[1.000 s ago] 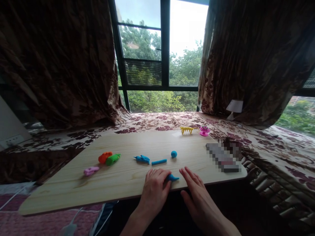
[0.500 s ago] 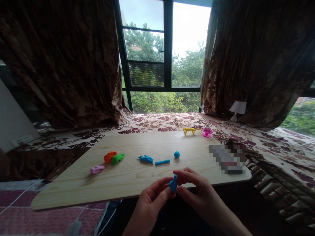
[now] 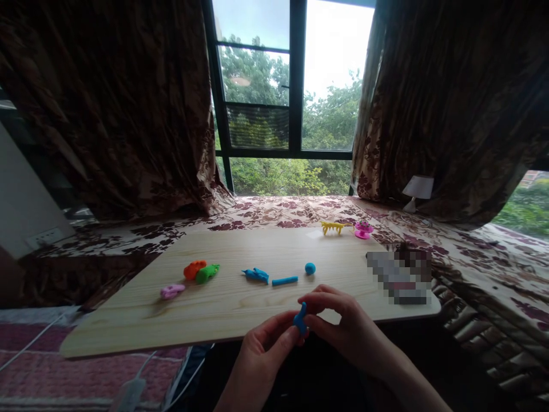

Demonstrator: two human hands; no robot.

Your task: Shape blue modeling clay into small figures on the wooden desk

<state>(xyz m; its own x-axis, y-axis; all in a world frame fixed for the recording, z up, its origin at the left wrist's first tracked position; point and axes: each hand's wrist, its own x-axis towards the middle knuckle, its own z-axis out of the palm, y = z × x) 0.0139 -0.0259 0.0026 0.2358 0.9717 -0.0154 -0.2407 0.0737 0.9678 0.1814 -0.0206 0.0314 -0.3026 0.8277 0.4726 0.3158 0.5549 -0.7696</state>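
So the little blue clay piece point(image 3: 299, 324) is up in the person's hands, just off the near edge of the pale wood table point(image 3: 132, 320), roughly front and centre. It's fat at the bottom and thins out to a stubby neck, with the thin end pointing up. Long axis runs close to upright, top leaning a touch to the right; can't really tell if it tips toward or away from the person. The left hand point(image 3: 266, 350) has the fat end pinched between thumb and curled fingers, so it's closed down pretty snug, and the piece sits at its fingertips, off to the right of the palm. The right hand point(image 3: 346, 320) comes in from the other side, thumb and index bent into a loose loop with a gap you can see through, tips right at the thin end. Both hands are basically equally near: left has the bottom, right is at the top. Can't tell if the right one is actually gripping or just brushing it. Past the hands there's a blue ball point(image 3: 310, 268), a blue roll point(image 3: 285, 281) and a blue figure point(image 3: 256, 276), then orange point(image 3: 194, 269), green point(image 3: 207, 273) and pink lumps point(image 3: 172, 292) over left, and a yellow legged figure point(image 3: 331, 228) at the far edge.
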